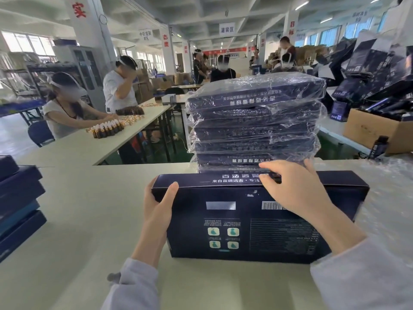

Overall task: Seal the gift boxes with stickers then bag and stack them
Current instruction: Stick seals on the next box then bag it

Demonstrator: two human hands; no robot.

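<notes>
Gripped the dark gift box [245, 222] at its left end with the left hand [159, 205], thumb on the face, fingers curled behind. Pressed the right hand [296, 190] over the top flap, fingers spread, clasping nothing. Held it on its long edge on the table [89, 209]. Faced, just beyond the grip, a stack of bagged boxes [257, 121]; well left of it, unbagged boxes [19, 198]; right of it, clear plastic wrap [386, 198].

Bright even light fr windows [29, 42] + ceiling tubes [301, 5]; edges warped.
</notes>
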